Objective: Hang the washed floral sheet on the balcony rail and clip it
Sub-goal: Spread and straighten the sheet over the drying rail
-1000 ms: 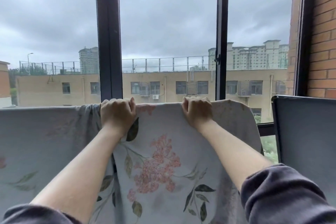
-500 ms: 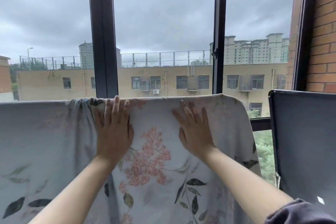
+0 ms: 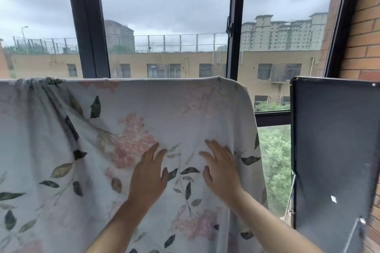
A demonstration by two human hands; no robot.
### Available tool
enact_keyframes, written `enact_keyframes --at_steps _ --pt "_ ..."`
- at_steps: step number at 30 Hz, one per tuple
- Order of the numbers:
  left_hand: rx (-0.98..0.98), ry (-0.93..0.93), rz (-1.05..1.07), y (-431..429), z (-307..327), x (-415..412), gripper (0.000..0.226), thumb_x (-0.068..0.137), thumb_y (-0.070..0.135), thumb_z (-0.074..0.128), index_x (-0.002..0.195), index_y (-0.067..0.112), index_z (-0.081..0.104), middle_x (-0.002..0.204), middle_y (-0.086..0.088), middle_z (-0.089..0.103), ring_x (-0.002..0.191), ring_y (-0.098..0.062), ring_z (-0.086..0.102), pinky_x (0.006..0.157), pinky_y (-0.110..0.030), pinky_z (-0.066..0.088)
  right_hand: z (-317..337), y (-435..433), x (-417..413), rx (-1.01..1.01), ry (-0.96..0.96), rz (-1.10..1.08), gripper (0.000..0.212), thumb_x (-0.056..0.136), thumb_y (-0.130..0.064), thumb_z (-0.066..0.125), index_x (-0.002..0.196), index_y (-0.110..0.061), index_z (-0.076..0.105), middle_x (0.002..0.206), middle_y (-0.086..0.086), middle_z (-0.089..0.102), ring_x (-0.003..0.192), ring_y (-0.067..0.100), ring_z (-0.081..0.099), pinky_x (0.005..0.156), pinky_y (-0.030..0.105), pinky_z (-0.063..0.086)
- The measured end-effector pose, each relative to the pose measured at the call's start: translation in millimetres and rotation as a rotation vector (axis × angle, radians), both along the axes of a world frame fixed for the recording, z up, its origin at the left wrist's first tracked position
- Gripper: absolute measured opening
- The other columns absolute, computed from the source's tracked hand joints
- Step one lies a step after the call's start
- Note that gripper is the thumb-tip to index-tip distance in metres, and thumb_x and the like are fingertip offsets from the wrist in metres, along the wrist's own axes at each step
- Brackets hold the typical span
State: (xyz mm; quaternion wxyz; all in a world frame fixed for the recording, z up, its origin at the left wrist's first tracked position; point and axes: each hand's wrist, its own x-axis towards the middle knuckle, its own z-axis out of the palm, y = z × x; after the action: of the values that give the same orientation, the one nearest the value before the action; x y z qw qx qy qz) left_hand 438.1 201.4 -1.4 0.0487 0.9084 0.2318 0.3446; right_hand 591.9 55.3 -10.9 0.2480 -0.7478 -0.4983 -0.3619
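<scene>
Pale floral sheet (image 3: pixel 144 109), draped over the rail, is pressed flat by left hand (image 3: pixel 147 177) and right hand (image 3: pixel 223 170), fingers spread, nothing gripped.

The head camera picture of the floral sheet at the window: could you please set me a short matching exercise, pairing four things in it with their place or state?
Things:
1. white floral cotton sheet
2. left hand
3. right hand
4. dark flat rectangular panel

Places or states:
A. stands right of the sheet, by the brick wall
B. open, flat on the cloth, nearer the sheet's right edge
C. draped over the top, bunched at upper left
D. open, flat on the cloth, beside the pink flower print

Pairs: 1-C, 2-D, 3-B, 4-A
</scene>
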Motion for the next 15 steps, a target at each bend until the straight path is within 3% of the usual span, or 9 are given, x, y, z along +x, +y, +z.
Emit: enact_keyframes --at_steps 4,7,9,11,13,14,15 --pt "-0.046 0.021 -0.088 -34.8 -1.9 24.5 0.037 0.09 0.034 0.052 0.125 0.023 0.049 0.132 0.005 0.047 0.116 -0.015 0.05 0.086 -0.027 0.044 -0.5 -23.0 8.2 0.408 0.114 0.001 0.039 0.079 -0.019 0.05 0.118 -0.02 0.049 0.134 0.005 0.046 0.126 0.022 0.041 0.1 0.038 0.03" --pt "-0.162 0.114 -0.101 -73.3 -9.6 51.3 0.048 0.086 0.056 0.049 0.124 0.027 0.043 0.122 0.011 0.048 0.108 -0.01 0.051 0.081 -0.026 0.043 -9.7 -46.7 30.9 0.55 0.401 -0.108 0.047 0.084 -0.021 0.059 0.126 -0.022 0.039 0.138 0.003 0.042 0.127 0.024 0.04 0.101 0.046 0.032" --pt "-0.242 0.179 -0.079 -94.9 -16.7 73.0 0.058 0.081 0.065 0.048 0.123 0.024 0.04 0.118 0.009 0.047 0.107 -0.013 0.052 0.076 -0.027 0.04 -21.0 -59.3 48.5 0.437 0.638 -0.18 0.056 0.084 -0.023 0.062 0.132 -0.024 0.033 0.136 0.004 0.043 0.122 0.027 0.045 0.098 0.049 0.038" --pt "-0.272 0.213 -0.042 -110.7 -23.6 96.7 0.056 0.085 0.061 0.046 0.123 0.02 0.04 0.119 0.005 0.047 0.107 -0.019 0.054 0.074 -0.03 0.04 -36.8 -70.4 62.1 0.185 0.735 -0.273 0.044 0.088 -0.026 0.057 0.128 -0.023 0.039 0.125 0.006 0.051 0.108 0.03 0.054 0.088 0.045 0.046" --pt "-0.2 0.197 0.039 -116.1 -27.6 113.1 0.039 0.094 0.045 0.039 0.123 0.019 0.044 0.119 0.001 0.053 0.104 -0.023 0.059 0.077 -0.034 0.046 -40.6 -82.9 74.4 0.119 0.757 -0.32 0.013 0.093 -0.024 0.049 0.105 -0.02 0.05 0.097 0.007 0.061 0.082 0.03 0.058 0.069 0.039 0.049" --pt "-0.17 0.186 0.076 -117.3 -28.4 117.5 0.034 0.097 0.038 0.036 0.123 0.02 0.047 0.117 -0.001 0.057 0.102 -0.024 0.061 0.077 -0.035 0.048 -38.2 -91.0 80.6 0.134 0.767 -0.335 0.006 0.094 -0.022 0.047 0.09 -0.018 0.051 0.081 0.005 0.061 0.07 0.028 0.056 0.06 0.036 0.046" --pt "-0.156 0.185 0.092 -116.4 -30.6 119.6 0.032 0.098 0.035 0.034 0.121 0.021 0.051 0.114 -0.001 0.061 0.1 -0.024 0.063 0.077 -0.035 0.049 -34.9 -98.4 87.8 0.156 0.75 -0.347 0.015 0.095 -0.02 0.047 0.08 -0.017 0.049 0.07 0.002 0.056 0.062 0.025 0.052 0.053 0.033 0.041"
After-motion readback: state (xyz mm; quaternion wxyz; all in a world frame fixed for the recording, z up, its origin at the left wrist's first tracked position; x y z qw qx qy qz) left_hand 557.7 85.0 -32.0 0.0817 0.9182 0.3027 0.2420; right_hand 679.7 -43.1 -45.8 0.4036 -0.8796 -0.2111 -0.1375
